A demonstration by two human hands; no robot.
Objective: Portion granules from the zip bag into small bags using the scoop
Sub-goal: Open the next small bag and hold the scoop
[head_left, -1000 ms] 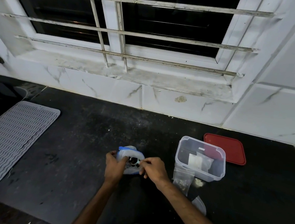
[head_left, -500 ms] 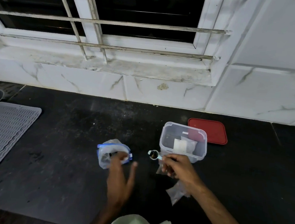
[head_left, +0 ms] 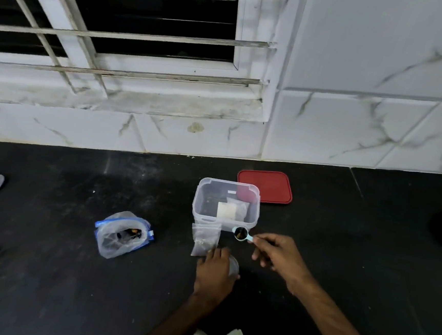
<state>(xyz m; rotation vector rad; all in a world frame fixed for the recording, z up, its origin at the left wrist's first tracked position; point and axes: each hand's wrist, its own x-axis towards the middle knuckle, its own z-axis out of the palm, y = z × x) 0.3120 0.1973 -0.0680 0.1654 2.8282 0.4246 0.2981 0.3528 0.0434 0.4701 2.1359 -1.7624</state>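
Just scoop (head_left: 240, 233) between right hand (head_left: 279, 255) fingertips (head_left: 258, 240)

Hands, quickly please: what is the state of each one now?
Left hand: lies on a small bag; grip cannot be told.
Right hand: pinches the scoop by its handle.

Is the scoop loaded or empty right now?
Loaded: dark granules show in the bowl of the scoop, which the right hand holds.
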